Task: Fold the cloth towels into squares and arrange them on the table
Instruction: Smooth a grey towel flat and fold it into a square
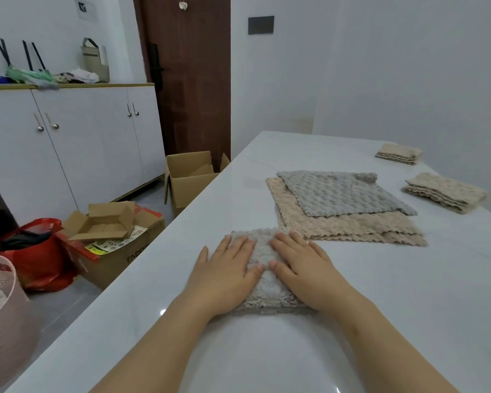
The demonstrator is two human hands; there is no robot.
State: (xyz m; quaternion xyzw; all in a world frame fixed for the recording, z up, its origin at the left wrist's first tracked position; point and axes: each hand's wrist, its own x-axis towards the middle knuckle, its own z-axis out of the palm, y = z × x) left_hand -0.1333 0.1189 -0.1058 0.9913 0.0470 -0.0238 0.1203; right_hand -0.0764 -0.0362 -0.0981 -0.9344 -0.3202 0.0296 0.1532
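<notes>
A folded grey fluffy towel (262, 252) lies on the white table (352, 321) in front of me. My left hand (227, 276) lies flat on its left side and my right hand (304, 268) flat on its right side, fingers spread, palms down. Beyond it sits a pile of unfolded towels: a grey towel (340, 194) on top of beige towels (352, 226). Two folded beige towels rest farther right: one folded beige towel (444, 192) near the wall, another folded beige towel (398, 154) at the far end.
The table's left edge runs diagonally; beside it on the floor stand open cardboard boxes (190, 177), a red bag (37, 251) and a pink basket (0, 316). White cabinets (77, 143) and a brown door (193, 80) stand behind. A wall borders the table's right side.
</notes>
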